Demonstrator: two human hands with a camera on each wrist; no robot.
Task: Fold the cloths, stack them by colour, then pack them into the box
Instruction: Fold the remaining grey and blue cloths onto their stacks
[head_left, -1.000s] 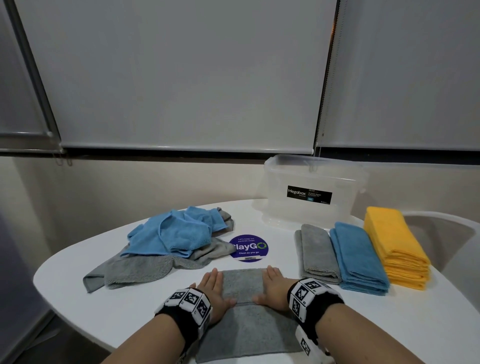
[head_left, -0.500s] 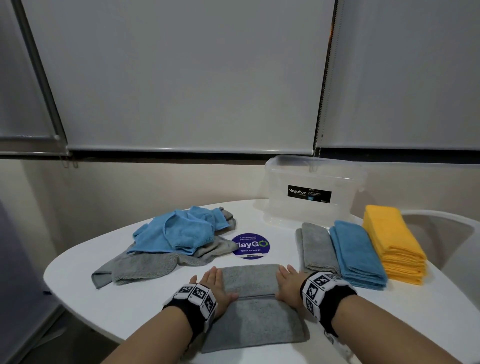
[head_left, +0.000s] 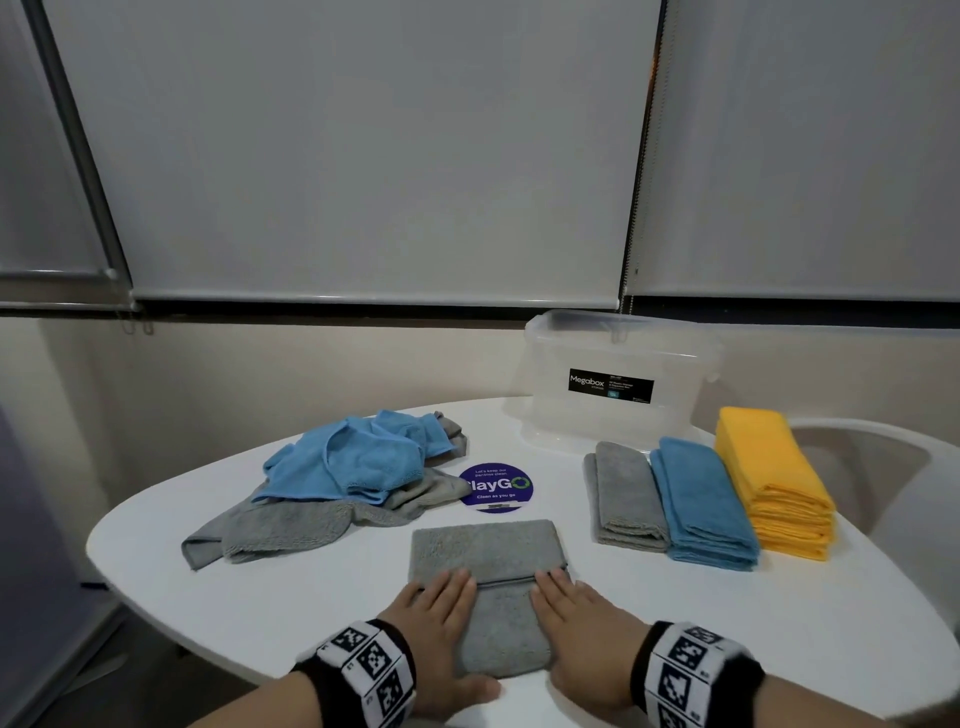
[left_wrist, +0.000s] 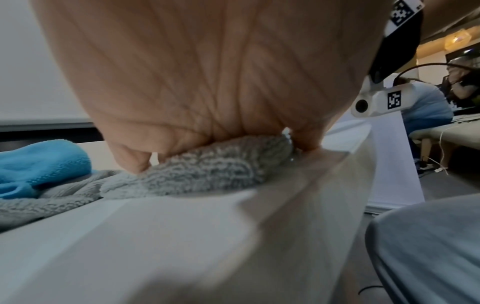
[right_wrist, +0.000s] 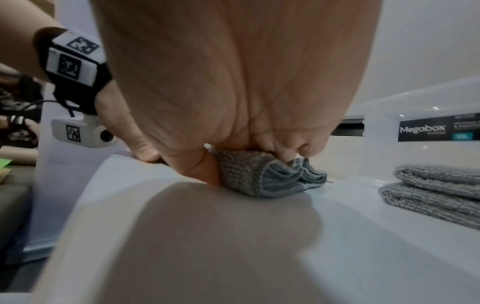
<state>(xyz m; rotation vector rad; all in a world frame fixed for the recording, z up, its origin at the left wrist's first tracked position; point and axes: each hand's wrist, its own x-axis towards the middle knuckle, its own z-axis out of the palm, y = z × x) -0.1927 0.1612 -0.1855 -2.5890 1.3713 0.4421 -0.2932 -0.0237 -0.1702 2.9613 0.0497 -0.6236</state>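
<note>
A folded grey cloth (head_left: 483, 551) lies on the white table (head_left: 260, 597) right in front of me. My left hand (head_left: 447, 623) holds its near left side, fingers on top and thumb at the near edge. My right hand (head_left: 571, 623) holds the near right side the same way. In the right wrist view the cloth's layered edge (right_wrist: 280, 181) is pinched between thumb and fingers. In the left wrist view the cloth (left_wrist: 213, 170) bulges under my palm. Folded stacks stand at the right: grey (head_left: 626, 499), blue (head_left: 698, 509), yellow (head_left: 769, 478). The clear box (head_left: 618, 384) stands behind them.
A loose heap of blue cloth (head_left: 348, 457) over grey cloth (head_left: 291, 530) lies at the left back. A round purple sticker (head_left: 497, 486) is on the table's middle. A white chair (head_left: 883, 467) stands past the right edge. The table's front edge is just under my wrists.
Both hands have slid back toward me along the grey cloth, from its cross fold line to its near end. My thumbs now sit at the near edge.
</note>
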